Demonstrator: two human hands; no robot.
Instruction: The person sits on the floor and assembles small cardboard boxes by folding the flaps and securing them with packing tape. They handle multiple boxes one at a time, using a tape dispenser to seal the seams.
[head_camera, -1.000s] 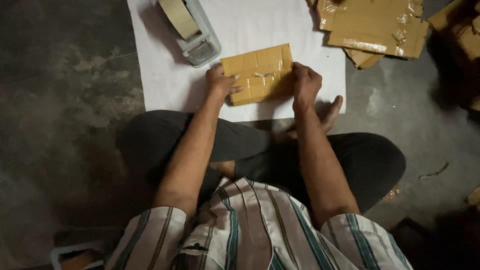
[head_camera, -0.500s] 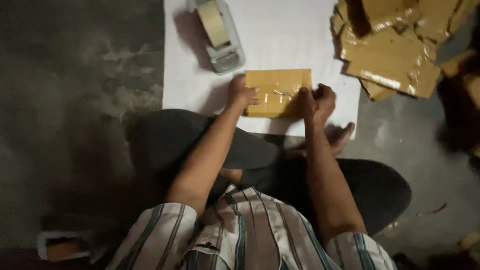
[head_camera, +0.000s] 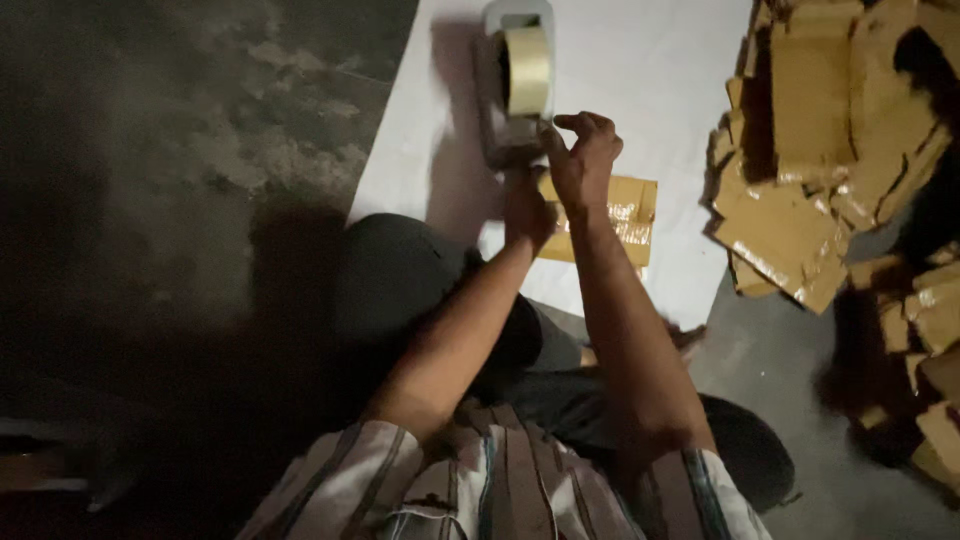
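Observation:
A flat brown taped parcel lies on a white sheet in front of my crossed legs. My left hand presses on the parcel's left edge and holds it down. A grey tape dispenser with a roll of pale tape stands just beyond the parcel. My right hand is raised over the parcel at the dispenser's near end, thumb and forefinger pinched together on the tape end there. The strip itself is too thin to make out.
A heap of several brown taped parcels spreads along the right side, partly on the sheet and partly on the dark concrete floor. My knees and striped shirt fill the near foreground. A dim box-like object sits at the far lower left.
My right hand left the parcel's right edge and rose to the tape dispenser. My left hand stayed on the parcel. The view shifted, bringing the dispenser and sheet toward the centre.

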